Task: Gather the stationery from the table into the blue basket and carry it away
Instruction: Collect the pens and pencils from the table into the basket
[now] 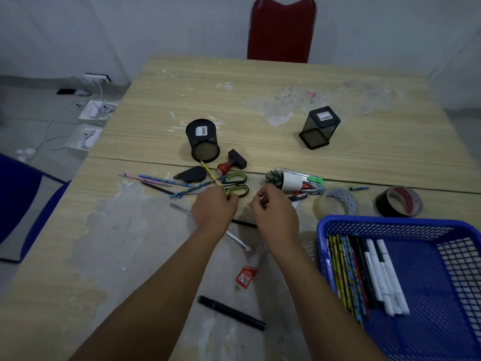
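My left hand (214, 208) pinches a yellow pencil (212, 175) that slants up toward a round mesh pen cup (202, 140) lying on its side. My right hand (276, 212) hovers beside it with fingers curled; whether it holds anything is hidden. Green-handled scissors (234, 184) and several patterned pencils (166, 181) lie just beyond my hands. The blue basket (390, 222) sits at the right front, with several pencils and white markers (385, 274) lined up inside. A black marker (231, 312) lies near the table's front.
A square mesh cup (319, 130) lies tipped at the back right. A stamp (233, 161), a small potted plant (285, 180), two tape rolls (338, 201) (399, 201), a ruler (251, 267) and a metal pen (238, 241) are scattered about. A red chair (282, 29) stands behind the table.
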